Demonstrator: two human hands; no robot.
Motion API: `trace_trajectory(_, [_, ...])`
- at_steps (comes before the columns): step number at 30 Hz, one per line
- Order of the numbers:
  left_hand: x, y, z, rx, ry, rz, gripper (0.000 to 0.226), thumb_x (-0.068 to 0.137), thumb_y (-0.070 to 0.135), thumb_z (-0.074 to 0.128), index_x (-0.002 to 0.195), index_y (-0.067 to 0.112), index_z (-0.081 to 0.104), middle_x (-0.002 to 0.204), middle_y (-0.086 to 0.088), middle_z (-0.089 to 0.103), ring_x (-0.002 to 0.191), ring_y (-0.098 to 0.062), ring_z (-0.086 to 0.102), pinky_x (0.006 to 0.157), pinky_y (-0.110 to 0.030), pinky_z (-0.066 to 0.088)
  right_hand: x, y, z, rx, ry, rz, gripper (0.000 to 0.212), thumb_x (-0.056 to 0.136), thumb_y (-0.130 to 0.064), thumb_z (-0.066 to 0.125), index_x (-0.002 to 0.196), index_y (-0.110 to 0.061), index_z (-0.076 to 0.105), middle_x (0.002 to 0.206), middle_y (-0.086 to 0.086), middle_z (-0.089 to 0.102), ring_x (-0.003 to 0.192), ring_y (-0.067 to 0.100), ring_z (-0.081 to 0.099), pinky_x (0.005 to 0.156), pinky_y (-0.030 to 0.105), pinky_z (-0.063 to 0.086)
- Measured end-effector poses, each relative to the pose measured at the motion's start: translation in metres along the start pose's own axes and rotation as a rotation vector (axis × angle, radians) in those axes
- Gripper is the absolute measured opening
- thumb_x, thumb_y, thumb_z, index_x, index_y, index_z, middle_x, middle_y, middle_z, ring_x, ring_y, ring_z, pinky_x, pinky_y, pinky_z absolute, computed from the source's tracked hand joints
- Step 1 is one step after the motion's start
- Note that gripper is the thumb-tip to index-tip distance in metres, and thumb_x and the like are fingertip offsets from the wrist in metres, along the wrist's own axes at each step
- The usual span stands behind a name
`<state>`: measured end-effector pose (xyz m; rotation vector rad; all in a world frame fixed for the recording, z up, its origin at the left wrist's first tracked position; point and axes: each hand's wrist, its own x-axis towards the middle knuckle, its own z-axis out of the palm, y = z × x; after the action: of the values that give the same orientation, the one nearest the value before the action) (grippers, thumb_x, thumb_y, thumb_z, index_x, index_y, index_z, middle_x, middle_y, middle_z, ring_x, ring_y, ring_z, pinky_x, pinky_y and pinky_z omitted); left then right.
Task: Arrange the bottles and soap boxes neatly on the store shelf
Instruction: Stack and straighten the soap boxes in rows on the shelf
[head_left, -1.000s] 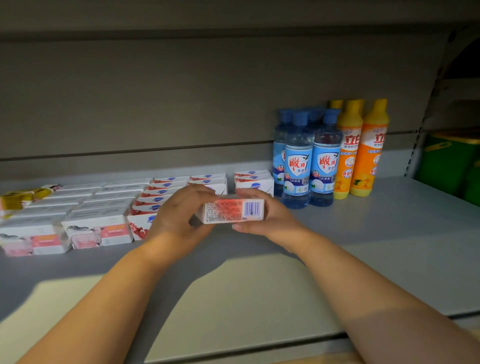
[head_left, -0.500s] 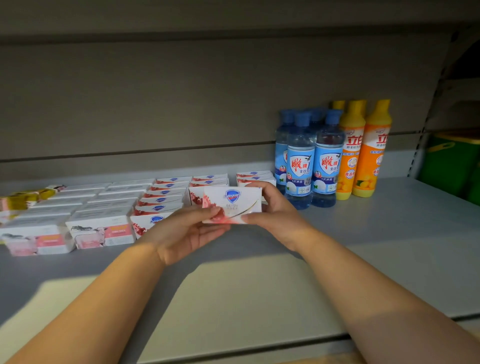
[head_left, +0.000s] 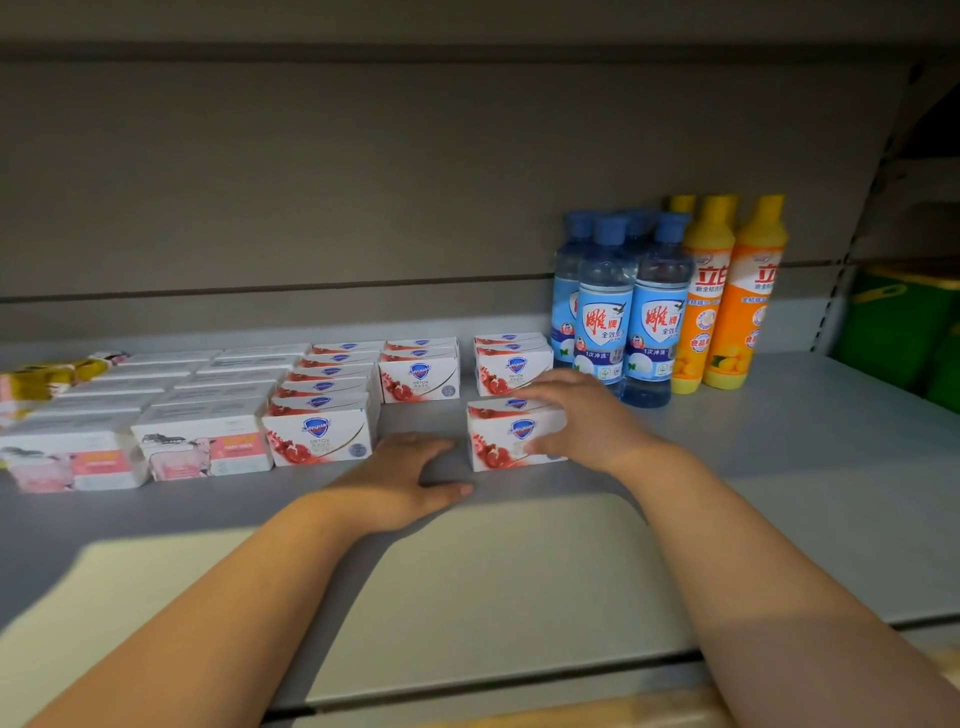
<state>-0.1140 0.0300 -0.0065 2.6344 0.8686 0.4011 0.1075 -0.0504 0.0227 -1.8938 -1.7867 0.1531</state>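
White cardboard printed with red fruit and a blue shield badge: this soap box (head_left: 496, 441) stands on its long edge on the grey metal shelf (head_left: 779, 467), in front of a short row of matching boxes (head_left: 511, 366). The right hand (head_left: 582, 421) grips its right end, with the fingers curled over the top and the thumb pressed on the front face. The left hand (head_left: 400, 478) lies palm down on the shelf just left of the box, fingers loosely spread and holding nothing. Whether its fingertips touch the box cannot be told.

Left of the hands, two more rows of the same red-and-white boxes (head_left: 319, 431) run front to back, one long and one short. Further left sit white and pink boxes (head_left: 202, 447) in rows, then yellow packets (head_left: 52, 371) at the far edge. Right of the held box, clear blue bottles with blue caps (head_left: 602, 322) stand upright in a cluster, with orange bottles with yellow caps (head_left: 737, 312) just beside them. A grey back panel (head_left: 363, 182) rises behind everything. Something green (head_left: 893, 332), blurred, sits beyond the shelf's right end.
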Motion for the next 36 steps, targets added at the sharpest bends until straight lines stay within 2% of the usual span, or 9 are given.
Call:
trace_trajectory(3, [0.001,-0.005,0.004,0.051,-0.019,-0.05,0.053,0.089,0.052,0.054,0.136,0.03,0.044,0.143,0.004,0.041,0.134,-0.016,0.034,0.11,-0.027,0.026,0.001,-0.009,0.009,-0.309,0.069,-0.098,0.066,0.081,-0.032,0.067,0.14,-0.038,0.038,0.152,-0.01,0.026,0.139,0.019,0.017,0.112,0.031,0.019])
trace_trajectory(5, [0.003,-0.007,0.007,0.121,-0.07,-0.131,0.064,0.089,0.058,0.049,0.143,0.026,0.036,0.15,0.002,0.03,0.139,-0.018,0.023,0.111,-0.026,0.018,0.002,-0.018,0.022,-0.309,0.094,-0.173,0.061,0.082,-0.039,0.063,0.139,-0.039,0.04,0.151,-0.011,0.032,0.138,0.017,0.024,0.112,0.029,0.019])
trace_trajectory(8, [0.005,-0.01,0.011,0.15,-0.1,-0.175,0.072,0.088,0.063,0.044,0.147,0.024,0.029,0.154,0.0,0.023,0.142,-0.02,0.017,0.113,-0.028,0.014,0.011,-0.017,0.034,-0.313,0.144,-0.194,0.057,0.085,-0.039,0.062,0.138,-0.035,0.043,0.146,-0.007,0.04,0.134,0.014,0.034,0.112,0.025,0.016])
trace_trajectory(13, [0.003,-0.008,0.002,0.097,-0.063,-0.126,0.06,0.089,0.054,0.052,0.139,0.023,0.044,0.147,0.001,0.037,0.136,-0.017,0.03,0.107,-0.022,0.02,0.041,0.0,0.042,-0.415,0.174,-0.158,0.057,0.089,-0.039,0.056,0.142,-0.031,0.036,0.149,-0.002,0.037,0.137,0.015,0.031,0.114,0.029,0.007])
trace_trajectory(16, [0.001,-0.012,-0.006,0.061,-0.015,-0.111,0.049,0.091,0.044,0.056,0.134,0.021,0.051,0.142,0.003,0.046,0.131,-0.012,0.039,0.098,-0.012,0.021,0.057,0.007,0.046,-0.444,0.194,-0.144,0.056,0.09,-0.04,0.054,0.142,-0.029,0.035,0.149,-0.002,0.037,0.137,0.015,0.031,0.114,0.03,0.004])
trace_trajectory(18, [0.001,-0.014,-0.007,0.058,-0.019,-0.111,0.047,0.091,0.042,0.056,0.133,0.022,0.052,0.141,0.004,0.047,0.129,-0.011,0.04,0.098,-0.012,0.022,0.066,0.013,0.047,-0.436,0.202,-0.143,0.056,0.09,-0.04,0.054,0.142,-0.029,0.036,0.149,-0.003,0.036,0.137,0.015,0.031,0.114,0.03,0.002])
trace_trajectory(23, [0.004,-0.015,-0.006,0.066,-0.048,-0.106,0.045,0.09,0.044,0.056,0.132,0.027,0.053,0.139,0.006,0.045,0.129,-0.011,0.039,0.11,-0.024,0.026,0.08,0.024,0.047,-0.447,0.207,-0.154,0.059,0.09,-0.04,0.054,0.144,-0.028,0.034,0.149,-0.004,0.036,0.138,0.015,0.029,0.115,0.031,0.004])
trace_trajectory(31, [0.002,-0.011,-0.008,0.067,-0.076,-0.098,0.046,0.092,0.042,0.054,0.134,0.026,0.05,0.141,0.007,0.043,0.13,-0.01,0.037,0.104,-0.017,0.022,0.083,0.031,0.049,-0.411,0.255,-0.186,0.06,0.089,-0.039,0.057,0.143,-0.026,0.035,0.148,-0.004,0.038,0.137,0.015,0.031,0.115,0.031,0.011])
trace_trajectory(36, [0.001,-0.009,-0.008,0.066,-0.105,-0.107,0.047,0.093,0.043,0.052,0.137,0.027,0.046,0.144,0.008,0.04,0.132,-0.01,0.034,0.107,-0.02,0.022,0.082,0.032,0.051,-0.434,0.28,-0.168,0.06,0.089,-0.043,0.055,0.143,-0.028,0.034,0.148,-0.004,0.039,0.135,0.018,0.033,0.111,0.03,0.017])
